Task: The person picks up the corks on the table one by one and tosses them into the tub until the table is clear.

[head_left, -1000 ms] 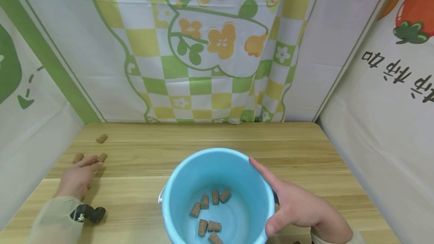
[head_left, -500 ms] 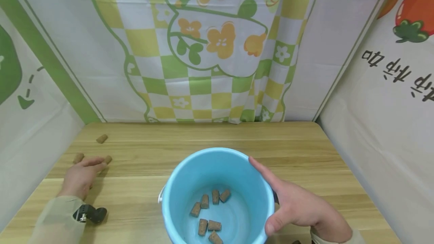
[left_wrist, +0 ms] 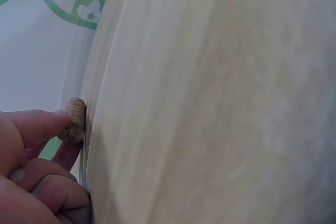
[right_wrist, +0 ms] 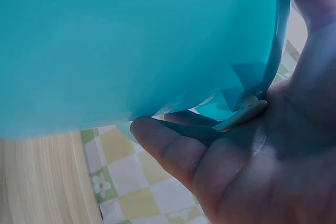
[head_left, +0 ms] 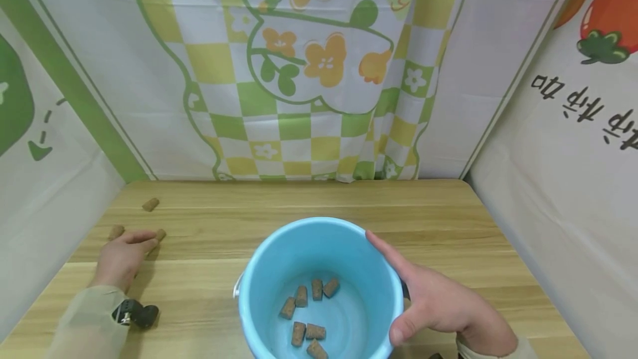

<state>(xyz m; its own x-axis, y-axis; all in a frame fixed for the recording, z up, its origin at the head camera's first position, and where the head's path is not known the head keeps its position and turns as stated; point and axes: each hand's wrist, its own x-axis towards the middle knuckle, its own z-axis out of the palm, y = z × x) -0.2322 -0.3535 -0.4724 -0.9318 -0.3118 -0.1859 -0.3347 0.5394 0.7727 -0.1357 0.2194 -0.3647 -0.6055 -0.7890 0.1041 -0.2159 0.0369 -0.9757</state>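
In the head view, my left hand [head_left: 122, 259] is at the table's left side, pinching a brown cork [head_left: 160, 235] at its fingertips. The left wrist view shows this cork [left_wrist: 76, 119] between the digits, close to the wood, with other fingers curled below. A second cork [head_left: 116, 231] lies just beyond the hand, and a third cork [head_left: 150, 204] farther back. My right hand [head_left: 438, 303] holds the light-blue bucket [head_left: 246, 303] by its right side, thumb and a finger at the rim. Several corks [head_left: 301, 296] lie on the bucket's bottom.
The wooden table [head_left: 199, 281] runs back to a patterned curtain [head_left: 309, 126]. White printed cloth stands at both sides. A white handle mount [head_left: 236, 287] sticks out from the bucket's left side. A black wrist device [head_left: 135, 313] sits at the left sleeve.
My left hand has shifted slightly right, and the cork at its fingertips has moved right with it. My right hand and the bucket have stayed in place.
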